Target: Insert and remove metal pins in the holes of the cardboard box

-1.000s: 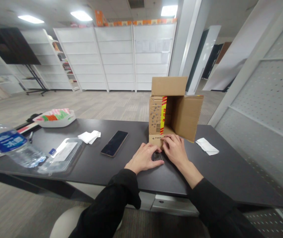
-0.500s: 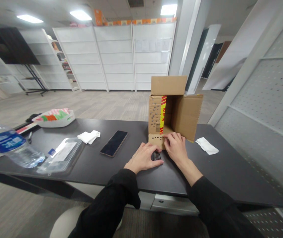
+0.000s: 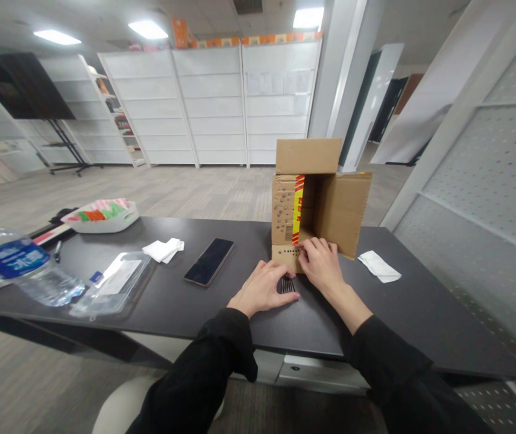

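Note:
An open cardboard box (image 3: 284, 208) stands on its side on the dark desk, with a lower flap (image 3: 285, 258) bent down toward me. A row of small dark dots runs along that flap. My right hand (image 3: 321, 262) has its fingers curled at the flap's right end, gripping the cardboard. Just below the flap, my left hand (image 3: 262, 290) rests with thumb and fingers apart. Several thin dark pins (image 3: 287, 284) show in the gap between thumb and forefinger. Whether they pass through the flap I cannot tell.
Left of my hands lie a phone (image 3: 210, 261), a crumpled tissue (image 3: 164, 249), a clear plastic case (image 3: 111, 286) and a water bottle (image 3: 23, 265). Farther back sits a white basket (image 3: 104, 224). Another tissue (image 3: 380, 266) is to the right, near the perforated panel (image 3: 488, 211).

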The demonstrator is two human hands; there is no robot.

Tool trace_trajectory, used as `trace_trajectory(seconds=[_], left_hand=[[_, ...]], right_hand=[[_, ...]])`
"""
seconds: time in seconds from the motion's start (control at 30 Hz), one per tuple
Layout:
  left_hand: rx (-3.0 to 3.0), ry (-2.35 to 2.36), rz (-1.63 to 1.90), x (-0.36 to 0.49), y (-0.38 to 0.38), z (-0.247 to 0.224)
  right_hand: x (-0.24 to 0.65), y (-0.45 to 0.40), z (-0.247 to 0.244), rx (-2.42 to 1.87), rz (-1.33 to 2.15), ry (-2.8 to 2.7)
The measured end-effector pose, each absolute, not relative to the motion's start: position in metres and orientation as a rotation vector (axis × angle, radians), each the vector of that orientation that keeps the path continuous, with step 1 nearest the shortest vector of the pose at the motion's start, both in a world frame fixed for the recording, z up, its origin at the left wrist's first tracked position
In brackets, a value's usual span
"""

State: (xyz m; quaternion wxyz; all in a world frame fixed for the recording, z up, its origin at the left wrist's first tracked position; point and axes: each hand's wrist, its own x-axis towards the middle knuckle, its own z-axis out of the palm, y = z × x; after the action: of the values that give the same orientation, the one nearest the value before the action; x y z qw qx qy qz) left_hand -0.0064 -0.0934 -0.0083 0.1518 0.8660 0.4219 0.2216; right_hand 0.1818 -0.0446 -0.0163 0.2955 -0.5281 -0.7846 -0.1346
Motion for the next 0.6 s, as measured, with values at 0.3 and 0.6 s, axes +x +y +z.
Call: trace_trajectory(seconds=[0.3,0.6], left_hand=[[2.478,1.201,0.639,-0.007,-0.094,-0.008],[2.490,1.192,0.648,-0.007,-0.092,-0.010]], right_hand=[[0.180,-0.039,-0.002,-1.498,-0.290,-2.160],[0.175,-0.037,0.023,-1.758,-0.120,-2.310]])
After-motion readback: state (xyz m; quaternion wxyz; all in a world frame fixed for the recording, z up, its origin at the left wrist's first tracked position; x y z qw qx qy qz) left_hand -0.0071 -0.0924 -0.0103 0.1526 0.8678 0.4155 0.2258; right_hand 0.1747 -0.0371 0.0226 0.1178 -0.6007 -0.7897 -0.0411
